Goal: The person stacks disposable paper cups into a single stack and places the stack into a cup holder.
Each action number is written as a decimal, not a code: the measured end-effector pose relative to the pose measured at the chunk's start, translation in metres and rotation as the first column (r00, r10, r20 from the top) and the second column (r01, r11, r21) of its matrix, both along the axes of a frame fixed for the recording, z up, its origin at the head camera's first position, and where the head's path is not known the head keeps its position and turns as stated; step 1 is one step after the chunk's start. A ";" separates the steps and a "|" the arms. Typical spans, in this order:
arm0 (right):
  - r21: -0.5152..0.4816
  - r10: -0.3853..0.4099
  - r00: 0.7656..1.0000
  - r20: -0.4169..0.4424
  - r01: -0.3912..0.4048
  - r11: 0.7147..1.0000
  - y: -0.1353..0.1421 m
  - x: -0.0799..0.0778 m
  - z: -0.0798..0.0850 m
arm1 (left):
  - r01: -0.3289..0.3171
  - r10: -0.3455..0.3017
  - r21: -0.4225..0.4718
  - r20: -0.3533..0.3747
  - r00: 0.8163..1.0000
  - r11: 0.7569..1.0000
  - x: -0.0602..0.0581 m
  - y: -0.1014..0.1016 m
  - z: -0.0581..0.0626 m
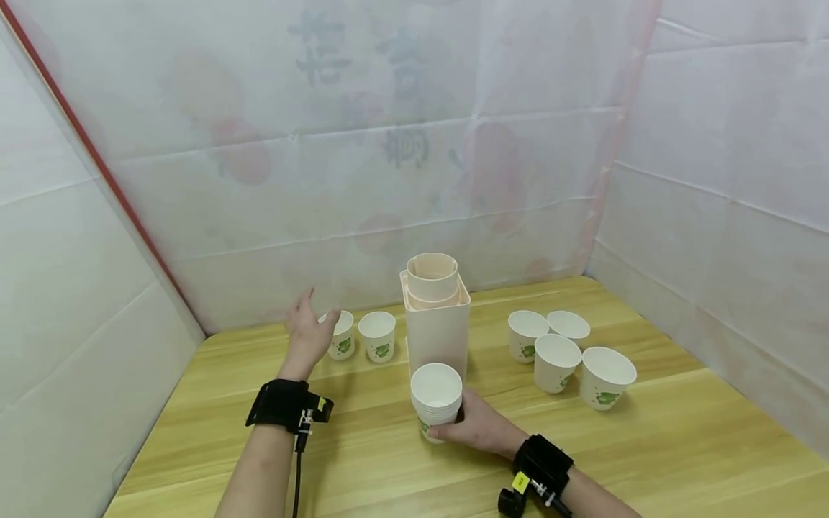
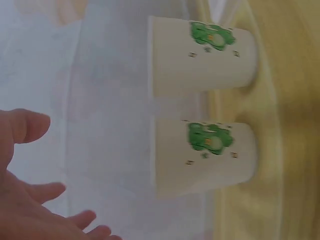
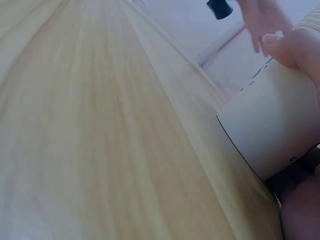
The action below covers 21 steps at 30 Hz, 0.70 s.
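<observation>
My right hand [image 1: 481, 426] grips a stack of nested white paper cups [image 1: 437, 394] with a green print, thumb on the near side and fingers behind. In the right wrist view the stack's lowest cup [image 3: 272, 117] is close over the wooden table, its base edge tilted in that view. My left hand [image 1: 308, 338] has its fingers spread, beside and partly in front of a single paper cup [image 1: 343, 347]. Another paper cup [image 1: 378, 338] stands just right of that one. In the left wrist view, the left hand's fingers [image 2: 45, 192] hold nothing near the two cups' rims.
A tall pale box-shaped holder [image 1: 437, 338] with a round tube [image 1: 432, 279] in its top stands behind the stack. To the right are several paper cups [image 1: 557, 363] in a cluster. White sheeting [image 1: 363, 180] closes off the table's [image 1: 369, 460] back and sides.
</observation>
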State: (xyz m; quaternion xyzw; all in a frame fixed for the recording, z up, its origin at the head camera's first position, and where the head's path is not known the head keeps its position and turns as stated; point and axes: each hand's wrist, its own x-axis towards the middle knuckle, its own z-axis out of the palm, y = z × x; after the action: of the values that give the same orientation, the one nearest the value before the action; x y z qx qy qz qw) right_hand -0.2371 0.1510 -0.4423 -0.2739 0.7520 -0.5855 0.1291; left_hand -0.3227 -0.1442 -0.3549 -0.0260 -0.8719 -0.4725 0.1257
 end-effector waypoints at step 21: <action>-0.022 0.008 1.000 -0.007 -0.008 1.000 -0.001 0.000 -0.001 | -0.012 -0.056 0.303 0.216 0.975 0.953 -0.024 -0.012 -0.049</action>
State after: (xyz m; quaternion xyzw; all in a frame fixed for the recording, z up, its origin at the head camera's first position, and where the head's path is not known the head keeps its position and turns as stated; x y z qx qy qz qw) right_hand -0.2376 0.1501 -0.4436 -0.2804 0.7450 -0.5921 0.1255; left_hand -0.3471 -0.1561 -0.4040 0.0368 -0.7977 -0.6015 0.0249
